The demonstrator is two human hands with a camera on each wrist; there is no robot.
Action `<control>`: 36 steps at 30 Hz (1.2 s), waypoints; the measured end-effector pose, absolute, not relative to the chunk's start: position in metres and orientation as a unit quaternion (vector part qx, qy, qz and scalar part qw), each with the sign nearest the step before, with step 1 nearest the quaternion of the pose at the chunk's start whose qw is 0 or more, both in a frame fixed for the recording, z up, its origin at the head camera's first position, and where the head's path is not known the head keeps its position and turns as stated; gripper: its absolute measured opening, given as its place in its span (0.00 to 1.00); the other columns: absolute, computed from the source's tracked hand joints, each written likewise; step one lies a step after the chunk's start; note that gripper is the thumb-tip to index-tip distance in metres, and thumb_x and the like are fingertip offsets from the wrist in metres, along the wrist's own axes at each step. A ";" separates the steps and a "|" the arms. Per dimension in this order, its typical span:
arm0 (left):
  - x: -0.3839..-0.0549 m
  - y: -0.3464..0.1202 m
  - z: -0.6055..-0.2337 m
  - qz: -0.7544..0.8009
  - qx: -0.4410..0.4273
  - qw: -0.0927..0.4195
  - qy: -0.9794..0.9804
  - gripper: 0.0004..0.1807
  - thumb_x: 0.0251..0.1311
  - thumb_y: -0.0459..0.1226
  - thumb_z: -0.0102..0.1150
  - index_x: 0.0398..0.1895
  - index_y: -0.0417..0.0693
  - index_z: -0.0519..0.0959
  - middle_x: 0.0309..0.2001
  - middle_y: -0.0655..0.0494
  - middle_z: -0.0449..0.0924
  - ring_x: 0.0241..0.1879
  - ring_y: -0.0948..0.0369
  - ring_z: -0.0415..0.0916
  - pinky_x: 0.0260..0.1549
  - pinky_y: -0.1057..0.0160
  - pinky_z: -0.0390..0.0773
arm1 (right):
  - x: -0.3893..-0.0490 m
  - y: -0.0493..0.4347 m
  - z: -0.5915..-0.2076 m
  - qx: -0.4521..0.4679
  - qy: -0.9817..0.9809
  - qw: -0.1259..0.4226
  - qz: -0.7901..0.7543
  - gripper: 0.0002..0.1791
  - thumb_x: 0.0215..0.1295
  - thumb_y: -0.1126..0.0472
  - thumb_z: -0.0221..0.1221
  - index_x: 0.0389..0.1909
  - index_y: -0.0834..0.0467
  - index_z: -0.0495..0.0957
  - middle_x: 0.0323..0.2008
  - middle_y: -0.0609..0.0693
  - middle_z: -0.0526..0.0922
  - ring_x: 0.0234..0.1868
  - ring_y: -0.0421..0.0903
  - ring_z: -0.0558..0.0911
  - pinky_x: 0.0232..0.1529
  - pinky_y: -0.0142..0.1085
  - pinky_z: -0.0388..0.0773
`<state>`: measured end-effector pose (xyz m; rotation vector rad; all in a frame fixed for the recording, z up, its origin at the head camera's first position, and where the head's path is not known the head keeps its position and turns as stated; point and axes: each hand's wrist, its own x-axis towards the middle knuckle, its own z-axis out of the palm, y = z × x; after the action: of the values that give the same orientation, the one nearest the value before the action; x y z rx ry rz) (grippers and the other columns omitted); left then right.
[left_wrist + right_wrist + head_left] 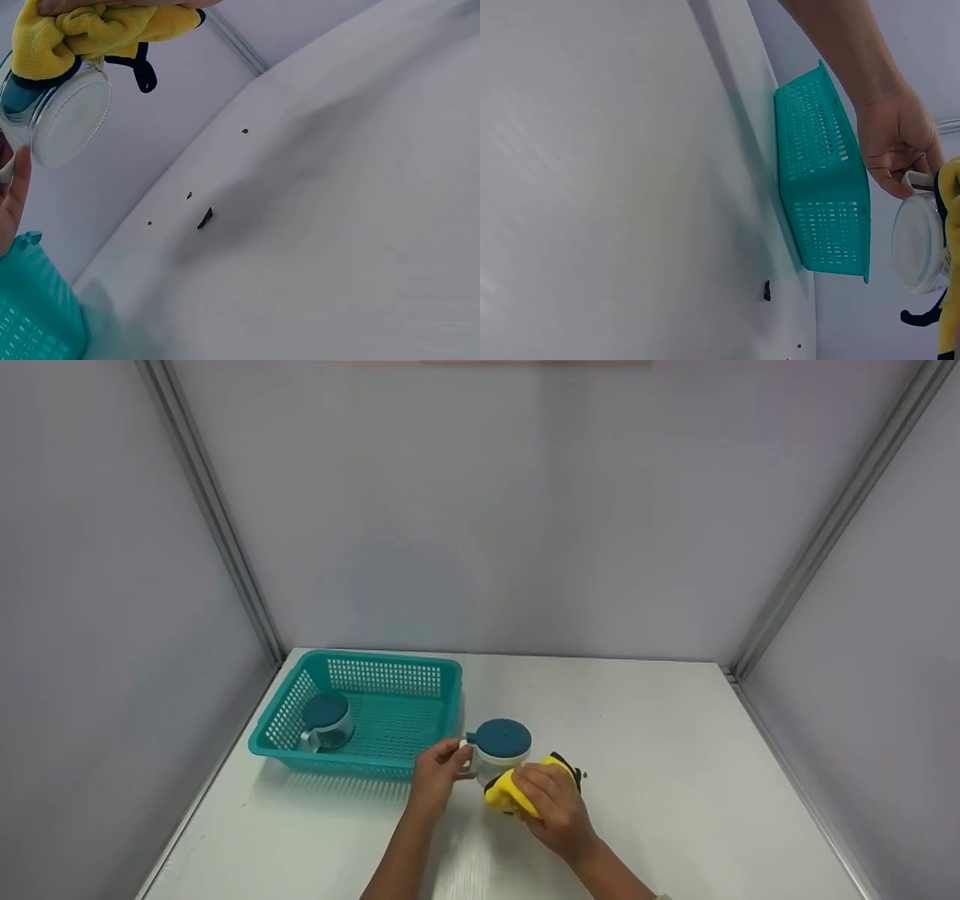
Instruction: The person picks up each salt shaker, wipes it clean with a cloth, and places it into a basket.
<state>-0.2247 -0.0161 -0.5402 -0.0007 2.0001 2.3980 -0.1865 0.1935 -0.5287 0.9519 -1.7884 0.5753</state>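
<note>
A clear jar (493, 767) with a blue lid (503, 738) and a white handle is held up off the white table. My left hand (436, 778) grips it by the handle (919, 180). In the left wrist view the jar's round base (73, 120) faces the camera. My right hand (553, 804) holds a bunched yellow cloth (517, 793) with black edging against the jar's side. A dark loop hangs from the cloth (112, 34) in the left wrist view.
A teal plastic basket (360, 765) stands at the left of the table (660, 780). Inside it sits a second blue-lidded jar (327, 721) with a handle. Several small dark bits, one a longer piece (205, 218), lie on the table. Pale walls enclose the back and sides.
</note>
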 end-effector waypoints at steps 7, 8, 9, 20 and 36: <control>-0.223 -0.017 -0.539 0.771 -0.002 0.005 0.637 0.23 0.55 0.50 0.63 0.46 0.42 0.80 0.39 0.49 0.82 0.38 0.56 0.80 0.36 0.57 0.82 | -0.188 0.194 -0.529 0.394 -0.732 0.503 0.237 0.16 0.57 0.55 0.65 0.44 0.60 0.82 0.43 0.53 0.83 0.42 0.49 0.80 0.54 0.34 0.75; -0.223 -0.016 -0.538 0.771 -0.004 0.006 0.636 0.23 0.55 0.50 0.63 0.46 0.42 0.80 0.39 0.49 0.82 0.39 0.56 0.80 0.36 0.56 0.82 | -0.188 0.194 -0.530 0.394 -0.732 0.504 0.235 0.16 0.57 0.55 0.65 0.44 0.60 0.82 0.43 0.53 0.83 0.42 0.49 0.80 0.53 0.34 0.75; -0.224 -0.016 -0.538 0.772 -0.007 0.006 0.635 0.23 0.55 0.50 0.63 0.46 0.42 0.80 0.39 0.48 0.82 0.39 0.56 0.80 0.37 0.56 0.82 | -0.188 0.194 -0.530 0.395 -0.732 0.504 0.234 0.16 0.57 0.55 0.65 0.44 0.60 0.82 0.43 0.53 0.83 0.42 0.49 0.80 0.53 0.34 0.75; -0.227 -0.018 -0.538 0.786 -0.016 0.012 0.618 0.19 0.57 0.44 0.63 0.46 0.40 0.80 0.37 0.51 0.82 0.38 0.58 0.80 0.37 0.56 0.82 | -0.185 0.193 -0.540 0.403 -0.750 0.479 0.212 0.17 0.58 0.53 0.64 0.45 0.58 0.82 0.45 0.50 0.84 0.43 0.48 0.80 0.49 0.37 0.77; -0.216 -0.023 -0.513 0.777 -0.015 0.007 0.630 0.16 0.57 0.43 0.63 0.42 0.40 0.80 0.36 0.51 0.81 0.40 0.55 0.79 0.37 0.57 0.82 | -0.181 0.191 -0.551 0.406 -0.760 0.458 0.220 0.17 0.56 0.55 0.66 0.46 0.56 0.82 0.45 0.49 0.84 0.43 0.47 0.80 0.47 0.37 0.78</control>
<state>-0.2156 -0.0228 -0.5132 -0.0457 1.9691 2.4284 -0.1814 0.1909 -0.5509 0.9995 -1.8727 0.5409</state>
